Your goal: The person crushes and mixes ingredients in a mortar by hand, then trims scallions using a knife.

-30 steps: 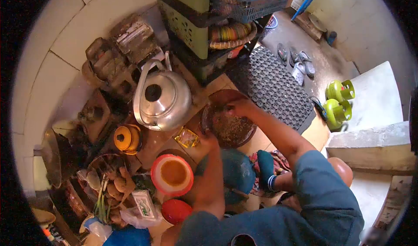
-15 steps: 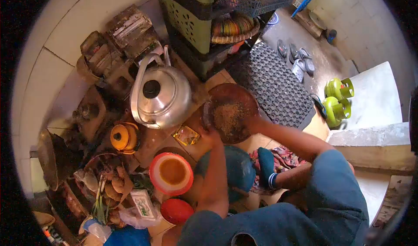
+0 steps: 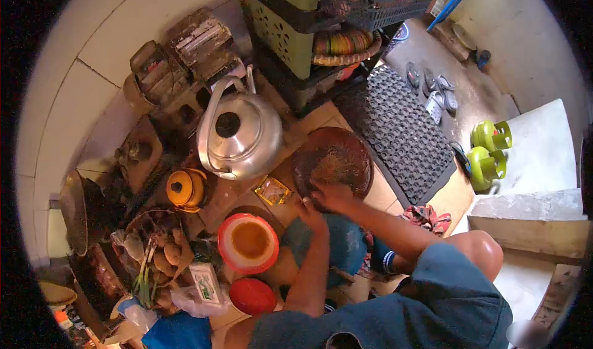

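A dark round mortar [image 3: 361, 154] with brownish crumbs [image 3: 333, 165] in it stands on the tiles before me. Over its near inner side is my right hand [image 3: 335, 197], fingers bent down toward the bowl; whether they hold anything is unclear. My left hand [image 3: 312, 217] is just below the near rim, its small blurred fingers pointing up and apart, with nothing visible in them. Left of it lies a yellow packet [image 3: 273, 191]. Under my forearms sits a dark teal basin [image 3: 349, 244], partly hidden. A red-rimmed bowl [image 3: 223, 244] of brown liquid [image 3: 251, 239] is nearby.
A large kettle [image 3: 247, 139] and an orange lidded pot [image 3: 182, 188] stand left. Potatoes [image 3: 164, 262], a white-and-green box [image 3: 206, 282] and a red dish [image 3: 253, 296] are nearer. Crates [image 3: 275, 37] rise behind; a black mat [image 3: 407, 136] and green gas cylinders [image 3: 485, 167] are right.
My right hand has moved from the mortar's right rim to its near inner side. My left hand has come off the left rim and dropped slightly. The crumbs look sparser.
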Demonstrator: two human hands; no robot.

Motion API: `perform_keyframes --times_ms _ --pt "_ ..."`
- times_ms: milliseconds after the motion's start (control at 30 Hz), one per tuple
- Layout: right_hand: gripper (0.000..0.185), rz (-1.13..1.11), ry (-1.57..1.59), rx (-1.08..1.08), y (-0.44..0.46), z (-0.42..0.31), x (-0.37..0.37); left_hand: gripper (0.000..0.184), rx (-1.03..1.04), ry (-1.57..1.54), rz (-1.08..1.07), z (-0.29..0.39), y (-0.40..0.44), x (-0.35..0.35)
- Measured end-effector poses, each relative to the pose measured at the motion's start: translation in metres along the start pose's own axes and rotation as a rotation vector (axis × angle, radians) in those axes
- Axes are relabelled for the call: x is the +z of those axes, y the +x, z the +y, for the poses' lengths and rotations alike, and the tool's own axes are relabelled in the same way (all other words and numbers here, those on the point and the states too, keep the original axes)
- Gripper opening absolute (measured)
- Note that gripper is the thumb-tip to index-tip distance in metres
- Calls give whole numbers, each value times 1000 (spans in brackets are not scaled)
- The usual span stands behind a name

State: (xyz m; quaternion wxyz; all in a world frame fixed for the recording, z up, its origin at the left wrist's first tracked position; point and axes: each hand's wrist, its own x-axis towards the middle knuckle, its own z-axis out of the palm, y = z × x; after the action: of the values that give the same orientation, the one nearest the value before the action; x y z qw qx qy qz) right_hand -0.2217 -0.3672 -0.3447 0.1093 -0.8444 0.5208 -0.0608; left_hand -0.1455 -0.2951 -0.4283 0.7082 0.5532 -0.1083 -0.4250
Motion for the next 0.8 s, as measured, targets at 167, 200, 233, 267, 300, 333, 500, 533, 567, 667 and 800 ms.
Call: perform_keyframes --times_ms 167,200,233,267,300,333,500,533,567,667,800 --pt "57 -361 263 214 24 35 12 46 -83 381 -27 65 19 26" --pt "56 -447 391 268 43 48 4 46 21 599 -18 55 25 20" --pt "55 -670 579 368 71 59 -35 47 132 806 -8 31 38 11" --pt "54 -895 772 463 87 63 -58 48 248 1016 7 18 49 7" --pt "53 -694 614 341 82 68 -39 49 265 864 0 23 51 10" --pt "52 -505 455 218 65 77 -1 49 272 716 -1 33 49 16" --pt "52 -179 -110 162 -8 13 4 49 221 340 -20 9 69 23" --pt "52 -293 -30 208 -1 19 2 49 200 408 -29 7 69 15" --pt "52 -389 48 255 12 30 -2 49 190 468 -47 4 73 12" --pt "53 -482 568 103 58 82 -9 48 168 620 22 51 51 38" --pt "57 -178 395 180 66 48 -10 45 242 383 16 12 64 28"
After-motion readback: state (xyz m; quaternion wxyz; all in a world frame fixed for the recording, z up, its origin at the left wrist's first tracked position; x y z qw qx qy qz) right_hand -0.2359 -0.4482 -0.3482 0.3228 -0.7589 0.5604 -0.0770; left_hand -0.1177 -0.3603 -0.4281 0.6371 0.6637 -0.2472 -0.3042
